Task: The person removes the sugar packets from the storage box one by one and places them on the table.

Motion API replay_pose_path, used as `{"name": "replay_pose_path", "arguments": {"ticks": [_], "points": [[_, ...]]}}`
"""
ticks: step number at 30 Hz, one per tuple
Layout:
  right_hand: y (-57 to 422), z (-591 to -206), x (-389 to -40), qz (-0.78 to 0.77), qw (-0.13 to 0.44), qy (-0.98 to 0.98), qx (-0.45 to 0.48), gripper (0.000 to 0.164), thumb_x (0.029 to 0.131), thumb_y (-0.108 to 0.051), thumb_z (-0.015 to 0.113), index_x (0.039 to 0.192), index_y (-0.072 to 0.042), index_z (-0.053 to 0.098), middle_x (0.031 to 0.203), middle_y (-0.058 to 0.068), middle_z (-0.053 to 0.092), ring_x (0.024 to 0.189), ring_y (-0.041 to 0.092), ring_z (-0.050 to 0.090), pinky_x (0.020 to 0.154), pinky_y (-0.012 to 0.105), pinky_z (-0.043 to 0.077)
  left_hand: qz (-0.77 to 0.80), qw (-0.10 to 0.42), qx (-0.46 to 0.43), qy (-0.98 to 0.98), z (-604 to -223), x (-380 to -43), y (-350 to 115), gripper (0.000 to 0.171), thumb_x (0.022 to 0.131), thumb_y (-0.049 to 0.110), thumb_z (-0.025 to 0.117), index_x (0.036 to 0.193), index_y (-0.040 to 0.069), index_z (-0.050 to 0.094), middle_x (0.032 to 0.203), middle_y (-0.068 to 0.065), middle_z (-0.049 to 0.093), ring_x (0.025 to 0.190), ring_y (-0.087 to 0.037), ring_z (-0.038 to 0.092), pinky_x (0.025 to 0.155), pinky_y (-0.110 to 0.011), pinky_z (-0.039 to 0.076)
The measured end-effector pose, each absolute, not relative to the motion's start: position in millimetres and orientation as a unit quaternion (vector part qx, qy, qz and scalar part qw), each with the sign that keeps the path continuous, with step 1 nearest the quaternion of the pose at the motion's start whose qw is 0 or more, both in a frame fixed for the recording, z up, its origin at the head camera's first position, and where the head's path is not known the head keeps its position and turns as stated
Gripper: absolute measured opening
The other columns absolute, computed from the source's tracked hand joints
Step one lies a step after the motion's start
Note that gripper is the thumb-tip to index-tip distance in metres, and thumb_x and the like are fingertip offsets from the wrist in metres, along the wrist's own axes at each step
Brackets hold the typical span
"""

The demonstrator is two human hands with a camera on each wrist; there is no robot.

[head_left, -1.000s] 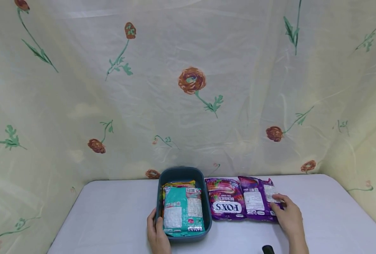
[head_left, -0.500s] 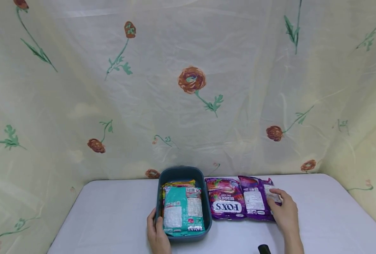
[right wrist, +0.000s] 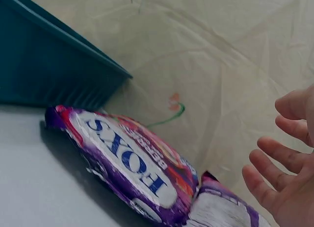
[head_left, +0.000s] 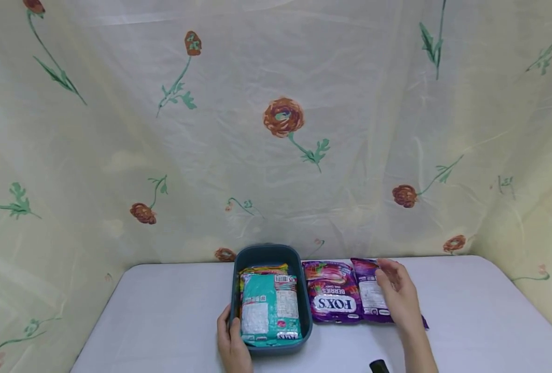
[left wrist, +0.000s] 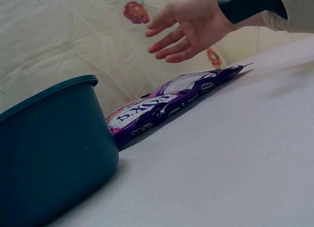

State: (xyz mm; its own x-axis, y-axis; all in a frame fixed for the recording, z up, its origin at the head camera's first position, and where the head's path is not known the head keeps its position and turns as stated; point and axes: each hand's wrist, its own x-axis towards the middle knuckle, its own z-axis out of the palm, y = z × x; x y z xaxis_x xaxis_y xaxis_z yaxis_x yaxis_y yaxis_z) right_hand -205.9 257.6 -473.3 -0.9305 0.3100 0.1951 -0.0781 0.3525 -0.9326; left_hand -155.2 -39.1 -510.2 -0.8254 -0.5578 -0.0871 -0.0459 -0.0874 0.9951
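A right hand [head_left: 399, 298] is seen raised above two purple candy bags on a grey counter [head_left: 164, 321], its fingers [left wrist: 169, 38] spread and relaxed, with nothing held. In the left wrist view a clear gap is shown between those fingers and the bags beneath them. The far purple bag [head_left: 371, 295], lying label side up, is placed directly below the fingers and is partly hidden by the hand in the head view. The near purple bag [head_left: 333, 292], marked FOX'S, is laid flat just to the left of the fingers, touching the far bag along one edge and resting close beside a teal tub [head_left: 268, 253]. Both bags lie flat on the counter.

The left hand [head_left: 232, 344] is held against the near left corner of the tub, with its fingers curled over the rim. Inside the tub, just to the right of those fingers, a teal bag [head_left: 268, 311] is stacked on top of another, brightly coloured packet [head_left: 263, 269], of which only the far edge is shown. A flowered cloth [head_left: 276, 129] is hung behind the counter.

Compared with half a second ago, the right hand has been lifted off the far bag's right edge and shifted leftward over its middle, and the fingers have been opened out. The left hand and the tub are unchanged.
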Motion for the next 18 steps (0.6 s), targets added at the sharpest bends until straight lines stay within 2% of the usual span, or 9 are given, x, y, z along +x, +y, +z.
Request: {"name": "replay_pose_path", "arguments": {"ticks": [3, 9, 12, 18], "points": [[249.5, -470.5, -205.0, 0.603, 0.141, -0.784, -0.047, 0.045, 0.099, -0.032, 0.045, 0.136, -0.007, 0.041, 0.134, 0.006, 0.049, 0.111, -0.01, 0.047, 0.086, 0.004, 0.045, -0.7, 0.18, 0.233, -0.651, -510.1, -155.5, -39.5, 0.039, 0.097, 0.013, 0.039, 0.135, 0.003, 0.044, 0.14, -0.023, 0.044, 0.13, -0.037, 0.04, 0.107, -0.055, 0.033], [233.8, -465.6, -203.4, 0.606, 0.098, -0.789, -0.016, 0.046, 0.099, -0.032, 0.046, 0.138, -0.01, 0.04, 0.14, 0.01, 0.046, 0.112, -0.011, 0.047, 0.088, 0.006, 0.045, -0.699, 0.176, 0.236, -0.652, -508.2, -154.7, -39.7, 0.039, 0.098, 0.014, 0.039, 0.135, 0.004, 0.044, 0.139, -0.022, 0.044, 0.129, -0.037, 0.041, 0.107, -0.054, 0.033], [226.4, -463.1, -203.5, 0.605, 0.077, -0.793, -0.004, 0.045, 0.098, -0.032, 0.048, 0.137, -0.011, 0.042, 0.141, 0.009, 0.045, 0.112, -0.009, 0.049, 0.088, 0.008, 0.046, -0.699, 0.18, 0.235, -0.651, -507.3, -154.5, -39.8, 0.039, 0.097, 0.013, 0.039, 0.135, 0.003, 0.045, 0.139, -0.023, 0.045, 0.129, -0.037, 0.041, 0.106, -0.054, 0.034], [210.7, -457.2, -203.5, 0.632, 0.032, -0.773, 0.04, 0.042, 0.097, -0.026, 0.051, 0.135, -0.008, 0.043, 0.14, 0.014, 0.043, 0.109, -0.003, 0.056, 0.091, 0.022, 0.052, -0.698, 0.181, 0.242, -0.649, -505.1, -154.0, -39.4, 0.039, 0.096, 0.011, 0.04, 0.134, 0.003, 0.046, 0.139, -0.023, 0.046, 0.13, -0.037, 0.04, 0.108, -0.054, 0.033]]}}
